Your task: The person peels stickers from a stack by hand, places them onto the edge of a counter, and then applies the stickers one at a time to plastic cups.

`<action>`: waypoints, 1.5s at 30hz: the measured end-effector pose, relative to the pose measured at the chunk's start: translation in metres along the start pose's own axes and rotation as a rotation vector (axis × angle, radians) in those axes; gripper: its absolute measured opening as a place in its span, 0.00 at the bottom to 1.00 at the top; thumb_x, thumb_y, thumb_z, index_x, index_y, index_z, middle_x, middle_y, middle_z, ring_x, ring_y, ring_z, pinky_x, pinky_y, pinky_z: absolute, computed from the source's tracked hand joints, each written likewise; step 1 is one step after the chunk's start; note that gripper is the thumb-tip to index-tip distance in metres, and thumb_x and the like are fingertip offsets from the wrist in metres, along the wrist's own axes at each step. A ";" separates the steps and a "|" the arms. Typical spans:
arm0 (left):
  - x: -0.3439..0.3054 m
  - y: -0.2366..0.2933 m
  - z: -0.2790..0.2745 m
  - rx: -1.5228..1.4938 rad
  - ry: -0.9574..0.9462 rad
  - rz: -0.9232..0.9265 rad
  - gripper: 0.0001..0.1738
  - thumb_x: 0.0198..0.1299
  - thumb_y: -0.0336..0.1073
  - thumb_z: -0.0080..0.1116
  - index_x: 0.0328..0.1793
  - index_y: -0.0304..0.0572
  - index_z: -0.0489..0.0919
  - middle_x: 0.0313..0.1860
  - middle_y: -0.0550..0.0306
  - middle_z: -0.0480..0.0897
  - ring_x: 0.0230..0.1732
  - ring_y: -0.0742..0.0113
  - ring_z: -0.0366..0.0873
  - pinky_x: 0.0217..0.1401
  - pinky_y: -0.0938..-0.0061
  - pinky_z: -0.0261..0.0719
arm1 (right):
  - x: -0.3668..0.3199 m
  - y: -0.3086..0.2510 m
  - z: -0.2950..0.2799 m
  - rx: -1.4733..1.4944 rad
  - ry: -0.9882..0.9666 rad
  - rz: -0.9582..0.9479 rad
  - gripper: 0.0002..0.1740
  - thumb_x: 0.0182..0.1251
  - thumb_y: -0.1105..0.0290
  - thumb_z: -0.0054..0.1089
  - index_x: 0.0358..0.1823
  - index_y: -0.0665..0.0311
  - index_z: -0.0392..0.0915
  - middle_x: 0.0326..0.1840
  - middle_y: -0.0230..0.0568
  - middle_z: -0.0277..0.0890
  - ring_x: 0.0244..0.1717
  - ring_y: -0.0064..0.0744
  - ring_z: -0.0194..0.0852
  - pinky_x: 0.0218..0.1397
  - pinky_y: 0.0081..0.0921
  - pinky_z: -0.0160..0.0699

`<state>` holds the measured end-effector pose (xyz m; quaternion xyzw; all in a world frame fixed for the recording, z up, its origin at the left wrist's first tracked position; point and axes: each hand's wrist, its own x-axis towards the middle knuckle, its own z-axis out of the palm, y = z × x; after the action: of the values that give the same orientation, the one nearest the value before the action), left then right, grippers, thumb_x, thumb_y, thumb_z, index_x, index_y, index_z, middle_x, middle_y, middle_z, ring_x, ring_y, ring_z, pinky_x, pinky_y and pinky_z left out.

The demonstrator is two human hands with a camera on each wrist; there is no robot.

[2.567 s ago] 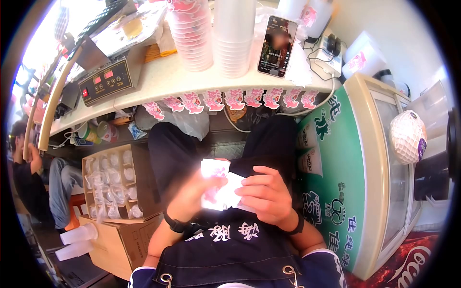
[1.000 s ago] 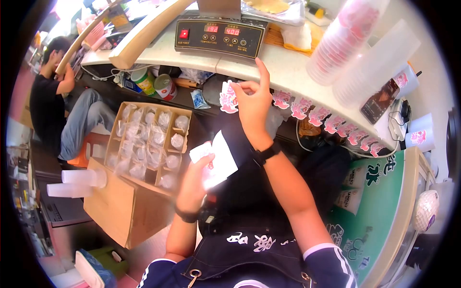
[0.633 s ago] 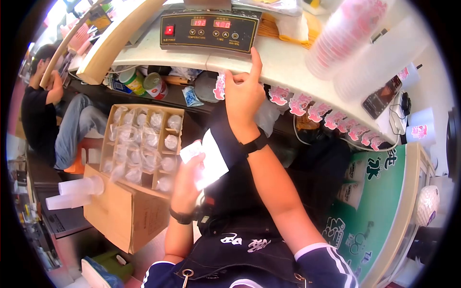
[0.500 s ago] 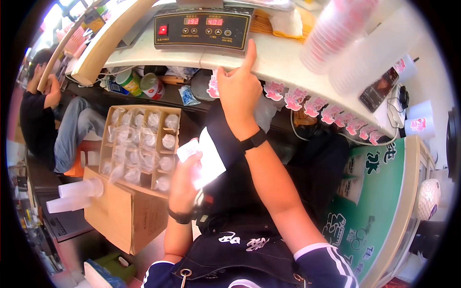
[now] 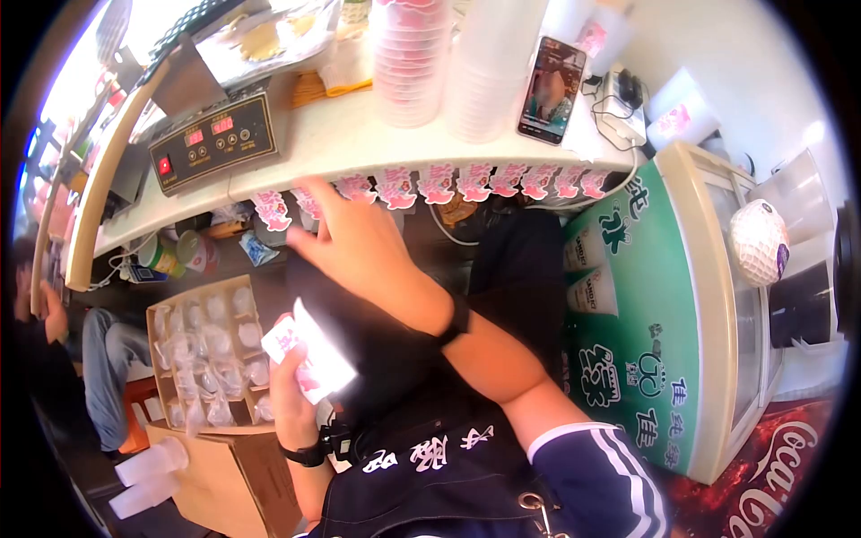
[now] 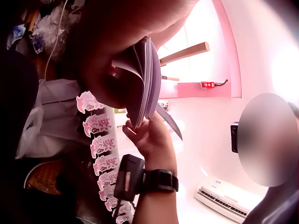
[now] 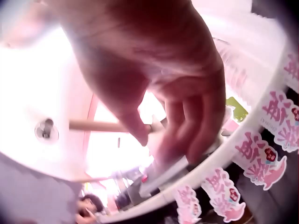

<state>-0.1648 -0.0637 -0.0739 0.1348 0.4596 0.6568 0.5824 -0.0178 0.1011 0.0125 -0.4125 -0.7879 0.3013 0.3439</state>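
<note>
My left hand (image 5: 294,394) grips a stack of white sticker sheets (image 5: 325,366) with pink print, low in front of the apron. In the left wrist view the stack (image 6: 148,84) appears edge-on, its leaves slightly fanned. My right hand (image 5: 372,260) is just below the counter's front edge, fingers loosely bent and blurred, with nothing seen between them. Pink-and-white cut-out stickers (image 5: 395,186) hang in a row along that edge. The leftmost sticker (image 5: 273,212) is just beyond the right fingertips. In the right wrist view, several stickers (image 7: 259,159) line the curved rim beside the hand.
On the counter (image 5: 327,134) stand a control box (image 5: 215,134), stacks of plastic cups (image 5: 411,67) and a phone (image 5: 552,90). A divided carton (image 5: 206,350) of wrapped round items is at left, a green-sided freezer (image 5: 637,323) at right. Another person sits far left.
The head view has swung right. A sticker pinched by my right hand a second ago now hangs at the row's left end, and that hand has drawn away from it. My left hand still holds the sheets.
</note>
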 end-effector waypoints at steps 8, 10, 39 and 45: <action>0.006 -0.020 0.082 0.106 -0.266 -0.163 0.34 0.65 0.31 0.59 0.77 0.38 0.62 0.55 0.51 0.80 0.55 0.61 0.81 0.64 0.62 0.79 | -0.075 0.018 -0.099 0.535 0.073 -0.004 0.19 0.56 0.80 0.65 0.51 0.66 0.81 0.55 0.39 0.80 0.34 0.23 0.73 0.41 0.20 0.75; 0.013 -0.029 0.092 -0.239 -0.345 -0.289 0.32 0.66 0.32 0.55 0.76 0.36 0.63 0.53 0.49 0.80 0.51 0.58 0.81 0.63 0.60 0.80 | -0.087 0.053 -0.137 0.471 0.479 0.092 0.16 0.59 0.82 0.65 0.49 0.67 0.77 0.50 0.39 0.80 0.40 0.22 0.77 0.45 0.21 0.77; -0.012 -0.055 0.183 0.323 -0.379 -0.132 0.28 0.53 0.21 0.71 0.60 0.37 0.75 0.49 0.58 0.85 0.48 0.71 0.84 0.51 0.74 0.83 | -0.148 0.070 -0.118 0.430 0.295 0.056 0.16 0.55 0.80 0.71 0.46 0.67 0.82 0.39 0.37 0.79 0.36 0.24 0.79 0.43 0.22 0.78; -0.018 -0.053 0.178 0.265 -0.465 -0.227 0.31 0.50 0.19 0.73 0.61 0.40 0.74 0.48 0.60 0.84 0.48 0.71 0.84 0.48 0.76 0.82 | -0.152 0.061 -0.125 0.421 0.303 0.090 0.14 0.53 0.81 0.73 0.43 0.67 0.86 0.40 0.38 0.79 0.37 0.26 0.79 0.42 0.23 0.78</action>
<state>0.0015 -0.0057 -0.0111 0.3046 0.4078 0.4731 0.7191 0.1722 0.0234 -0.0054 -0.4071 -0.6283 0.4083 0.5224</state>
